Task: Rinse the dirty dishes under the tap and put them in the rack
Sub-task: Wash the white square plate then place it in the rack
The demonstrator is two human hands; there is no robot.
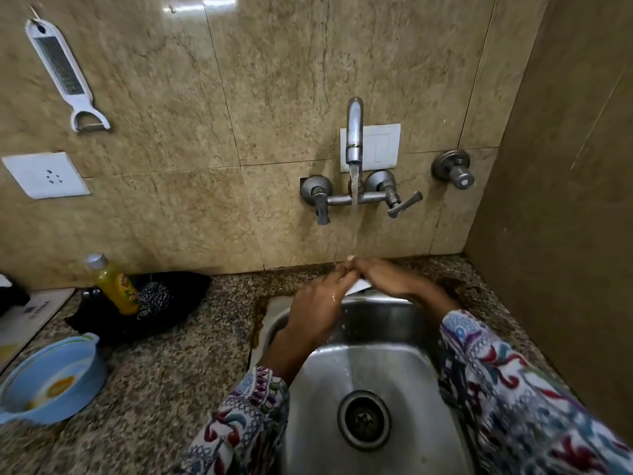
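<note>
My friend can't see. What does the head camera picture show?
Two hands, left hand and right hand, meet under running water from a silver wall tap, holding a small white object above a steel sink. A light blue plastic bowl sits on the speckled granite counter.

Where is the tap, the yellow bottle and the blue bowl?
tap [354,132]: head view, on its upright metal spout.
yellow bottle [114,286]: head view, on its yellow body.
blue bowl [87,341]: head view, on its far rim.
</note>
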